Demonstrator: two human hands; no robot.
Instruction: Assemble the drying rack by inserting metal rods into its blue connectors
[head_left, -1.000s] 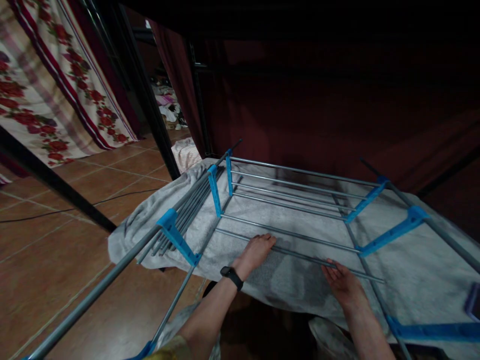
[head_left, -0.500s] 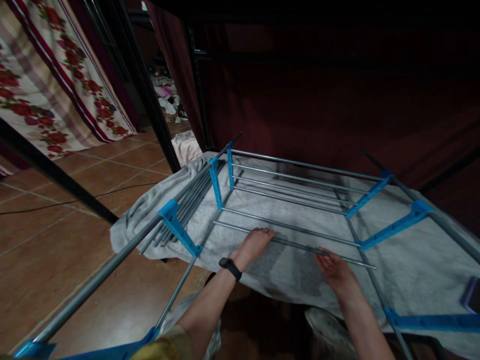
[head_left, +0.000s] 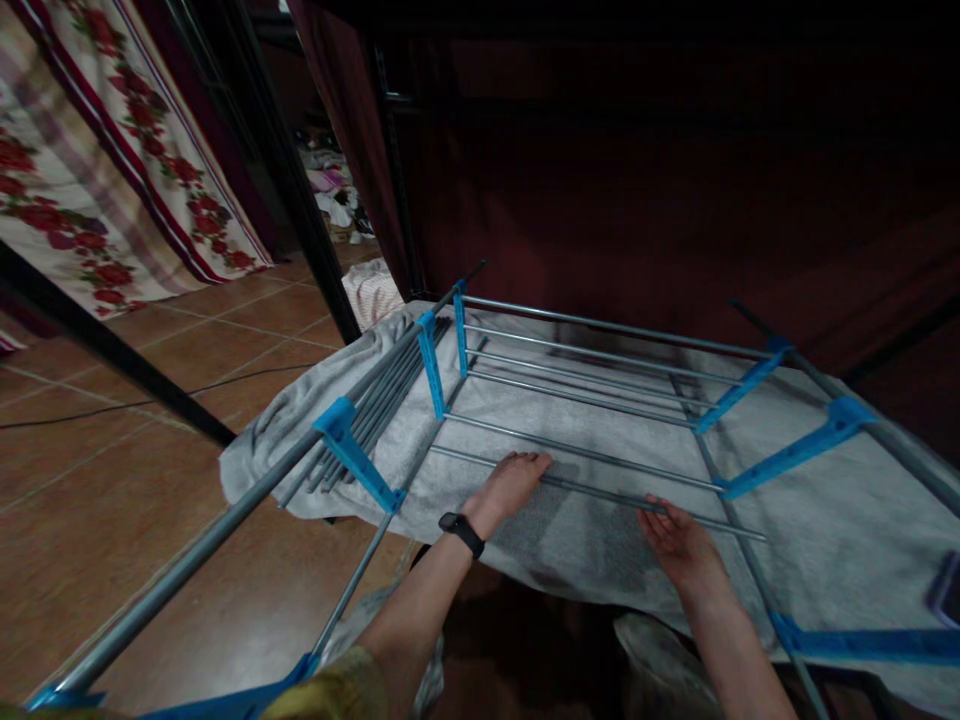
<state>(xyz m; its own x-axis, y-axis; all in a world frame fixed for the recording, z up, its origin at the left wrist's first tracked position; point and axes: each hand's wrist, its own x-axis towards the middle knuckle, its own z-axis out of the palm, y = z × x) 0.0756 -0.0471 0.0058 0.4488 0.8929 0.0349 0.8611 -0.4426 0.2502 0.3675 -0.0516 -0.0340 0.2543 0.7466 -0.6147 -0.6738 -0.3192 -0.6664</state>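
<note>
A thin grey metal rod (head_left: 600, 491) lies crosswise in front of me, over the side bars of a partly assembled rack. My left hand (head_left: 513, 483), with a black watch on its wrist, is closed over the rod near its middle. Farther right, my right hand (head_left: 679, 540) grips the same rod from below, palm turned up. The rack has blue plastic brackets (head_left: 432, 365) along grey side poles (head_left: 217, 535). Several rods, such as the nearest fitted rod (head_left: 570, 450), run between the left and right brackets.
Several loose rods (head_left: 382, 400) lie bundled on the grey blanket (head_left: 510, 565) at the left. A dark phone-like object (head_left: 946, 590) rests at the right edge. Black bed-frame posts (head_left: 300, 200) and a dark red curtain (head_left: 600, 200) stand behind. Tiled floor (head_left: 142, 480) shows at left.
The rod has shifted slightly to the right, its right end now farther past the right side bar. My right hand moved slightly right with it; the left hand stays nearly in place.
</note>
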